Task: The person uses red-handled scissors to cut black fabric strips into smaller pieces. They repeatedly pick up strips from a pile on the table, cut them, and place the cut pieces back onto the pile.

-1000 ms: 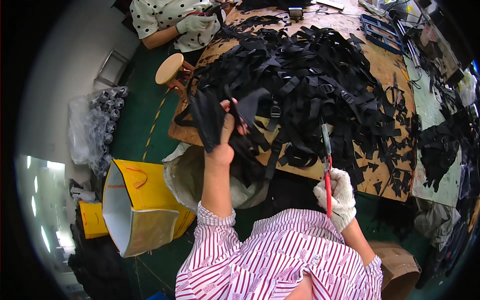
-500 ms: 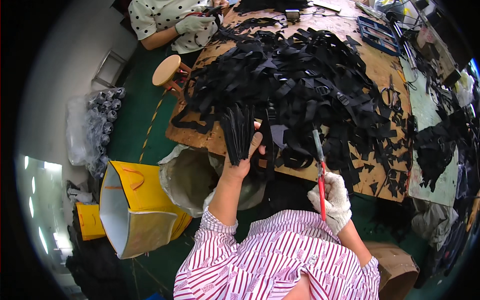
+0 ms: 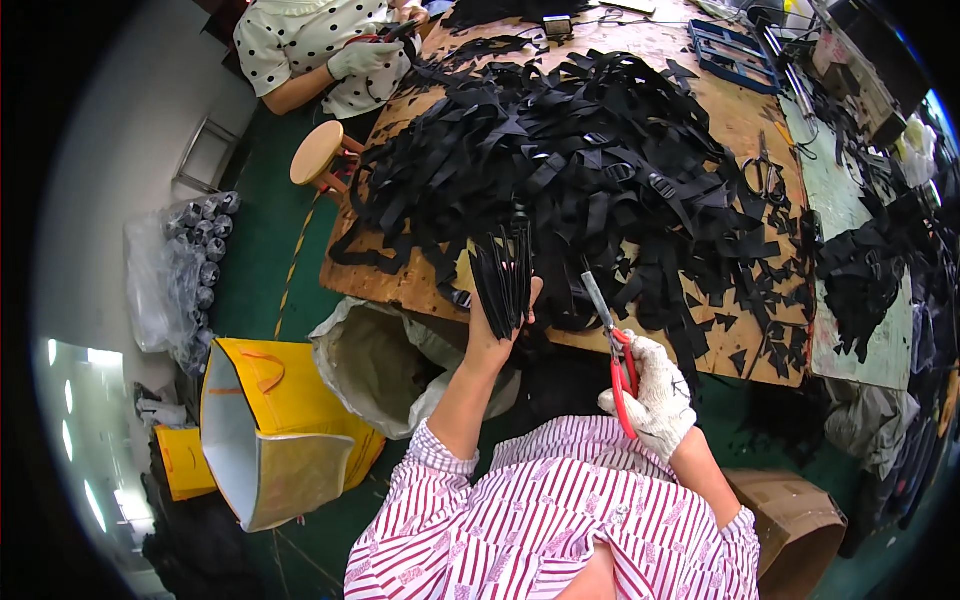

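- bare left hand [image 3: 492, 335] clamped round a bundle of cut black webbing strap pieces [image 3: 503, 272], fingers wrapped on the lower end, strips fanning upward out of the fist
- bundle held up over the near edge of the worn wooden worktable [image 3: 745, 105], its top touching the big heap of loose black webbing straps [image 3: 580, 150] that lies just beyond the grip
- right hand in a white knit glove [image 3: 655, 395], fingers closed through the handles of red-handled scissors [image 3: 612, 345]
- scissors point up and away from that grip, grey blades shut or nearly so, tip near the heap's front edge; nothing seen between the blades
- the two hands sit near each other, scissors just right of the held bundle, not touching it
- below the left grip, an open pale plastic sack [image 3: 385, 355] under the table edge
- further left of that, an open yellow bag with grey lining [image 3: 260, 430] on the green floor
- short black strap offcuts [image 3: 735, 320] scattered on the table to the right of the scissors hand
- a second pair of dark scissors [image 3: 765, 175] lying flat on the table far beyond the right grip
- across the heap, another person in a spotted top with a gloved hand [image 3: 362, 58], by a round wooden stool [image 3: 318, 152]
- brown cardboard box [image 3: 790, 525] low on the right behind the gloved hand's elbow
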{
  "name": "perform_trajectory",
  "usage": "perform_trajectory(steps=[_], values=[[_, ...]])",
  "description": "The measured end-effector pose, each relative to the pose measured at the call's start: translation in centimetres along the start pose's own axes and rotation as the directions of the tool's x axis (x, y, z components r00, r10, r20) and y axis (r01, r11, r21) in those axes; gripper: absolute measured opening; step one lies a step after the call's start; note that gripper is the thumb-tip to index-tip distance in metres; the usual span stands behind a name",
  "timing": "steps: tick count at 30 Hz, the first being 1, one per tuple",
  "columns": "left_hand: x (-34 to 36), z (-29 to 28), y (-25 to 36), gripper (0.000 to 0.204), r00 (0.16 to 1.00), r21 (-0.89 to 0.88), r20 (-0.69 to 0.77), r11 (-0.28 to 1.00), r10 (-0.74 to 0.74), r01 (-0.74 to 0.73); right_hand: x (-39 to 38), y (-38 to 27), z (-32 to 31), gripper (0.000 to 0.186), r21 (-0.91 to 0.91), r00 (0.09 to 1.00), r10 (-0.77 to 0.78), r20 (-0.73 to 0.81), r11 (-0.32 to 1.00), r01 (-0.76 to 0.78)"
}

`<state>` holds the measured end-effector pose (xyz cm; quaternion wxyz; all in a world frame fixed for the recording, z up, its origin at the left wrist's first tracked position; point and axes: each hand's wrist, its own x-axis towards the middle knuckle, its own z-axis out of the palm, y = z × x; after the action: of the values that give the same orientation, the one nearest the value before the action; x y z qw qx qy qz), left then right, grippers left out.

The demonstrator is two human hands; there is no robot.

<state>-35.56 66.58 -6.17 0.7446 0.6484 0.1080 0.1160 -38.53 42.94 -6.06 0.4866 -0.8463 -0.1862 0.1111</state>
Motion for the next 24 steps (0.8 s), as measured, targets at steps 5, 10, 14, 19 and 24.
perform_trajectory(steps=[5,10,14,19,24], values=[[-0.1,0.6,-0.2,0.018,0.998,0.076,-0.057,0.996,-0.041,0.046,0.5,-0.7,-0.8,0.084,-0.027,0.997,0.065,0.045,0.998,-0.064],[0.0,-0.8,-4.2,0.011,0.990,-0.405,0.069,0.903,-0.127,0.144,0.6,-0.1,0.2,0.082,0.009,1.000,-0.003,0.015,1.000,0.003],[-1.0,0.4,-3.7,0.020,0.990,-0.492,0.115,0.862,-0.078,0.125,1.1,-0.1,0.3,0.081,-0.102,1.000,0.025,-0.010,0.994,-0.026],[-1.6,0.6,-3.3,0.020,0.993,-0.398,0.120,0.915,-0.015,0.062,1.3,-0.1,0.2,0.085,-0.113,0.998,-0.051,-0.032,0.992,0.047],[-2.0,1.9,-2.7,0.017,0.992,-0.511,0.119,0.853,-0.051,0.106,0.7,-0.2,1.0,0.075,-0.007,0.998,0.007,-0.062,1.000,-0.007]])
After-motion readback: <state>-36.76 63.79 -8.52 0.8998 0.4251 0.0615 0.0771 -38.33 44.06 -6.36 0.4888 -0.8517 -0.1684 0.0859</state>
